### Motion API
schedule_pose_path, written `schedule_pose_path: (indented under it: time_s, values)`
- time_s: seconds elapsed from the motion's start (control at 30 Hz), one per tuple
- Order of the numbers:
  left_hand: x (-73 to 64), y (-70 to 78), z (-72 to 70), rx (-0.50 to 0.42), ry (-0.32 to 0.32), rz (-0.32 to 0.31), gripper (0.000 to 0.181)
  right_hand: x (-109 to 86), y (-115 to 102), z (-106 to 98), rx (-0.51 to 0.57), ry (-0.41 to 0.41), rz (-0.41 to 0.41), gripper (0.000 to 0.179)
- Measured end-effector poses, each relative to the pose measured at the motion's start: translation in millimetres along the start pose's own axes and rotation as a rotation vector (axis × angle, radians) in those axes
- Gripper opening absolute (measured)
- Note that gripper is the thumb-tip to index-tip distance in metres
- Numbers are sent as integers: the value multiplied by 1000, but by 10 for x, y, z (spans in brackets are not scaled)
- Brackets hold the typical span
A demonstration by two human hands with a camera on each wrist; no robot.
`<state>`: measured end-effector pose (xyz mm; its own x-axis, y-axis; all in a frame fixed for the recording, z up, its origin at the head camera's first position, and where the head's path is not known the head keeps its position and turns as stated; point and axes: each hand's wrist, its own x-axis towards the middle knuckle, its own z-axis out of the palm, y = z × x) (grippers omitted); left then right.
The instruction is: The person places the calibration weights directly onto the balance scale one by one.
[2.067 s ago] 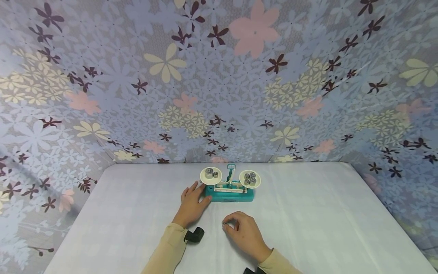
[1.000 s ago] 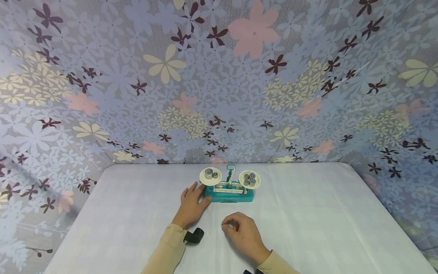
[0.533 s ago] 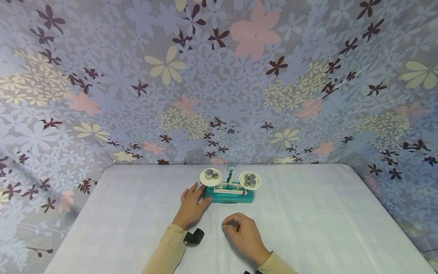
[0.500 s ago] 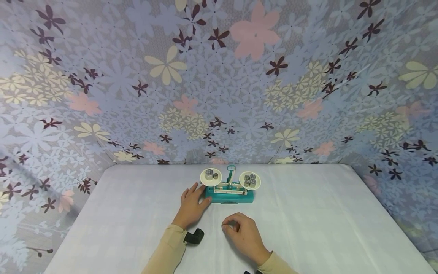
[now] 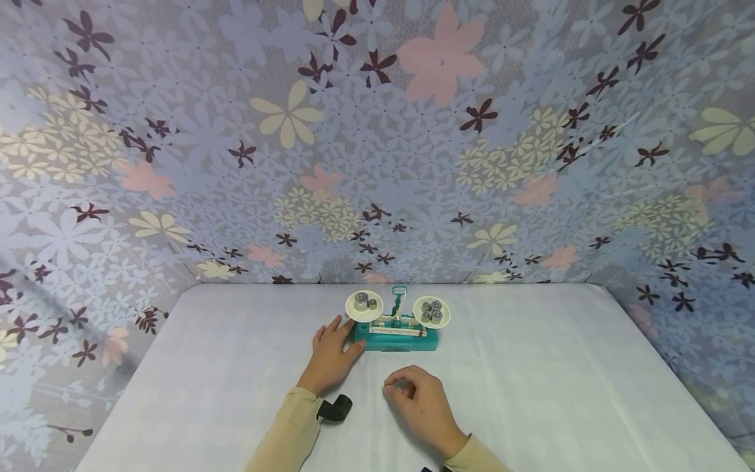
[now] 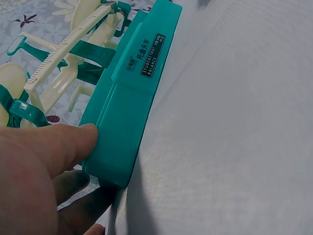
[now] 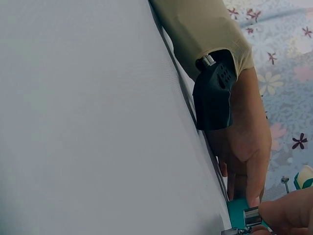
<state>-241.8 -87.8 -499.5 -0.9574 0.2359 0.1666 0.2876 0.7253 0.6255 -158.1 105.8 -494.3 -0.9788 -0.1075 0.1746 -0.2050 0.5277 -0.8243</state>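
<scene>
A teal student tray balance (image 5: 396, 341) stands near the back of the table. My left hand (image 5: 330, 359) grips its left end, the thumb on the front of the base and the fingers round the end, as the left wrist view shows. On its cream left pan (image 5: 362, 317) sit two metal weights, one larger; the right pan (image 5: 445, 313) carries several. In front of the balance, my right hand (image 5: 423, 404) pinches a small shiny metal weight (image 7: 251, 216) between thumb and forefinger. More shiny metal shows just below it, cut off by the frame.
A pale cloth covers the table (image 5: 560, 380), which ends at a flowered fabric backdrop (image 5: 377, 164) with sides at left and right. A black camera mount (image 5: 335, 408) sticks out from the left wrist.
Both hands hold nearly the same place. The metal at the right fingertips showed more plainly in the oldest head frame and is now mostly hidden there. The head view has shifted slightly.
</scene>
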Motion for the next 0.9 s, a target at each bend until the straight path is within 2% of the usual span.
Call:
schedule_pose_path:
  time_s: [0.37,0.9]
  values:
    - [1,1,17,4,-7,-1,58,9,-43,-38,18,30,9,7]
    - [6,-10,7,9,5,6,57,42,-174,-66,43,37,-34,6]
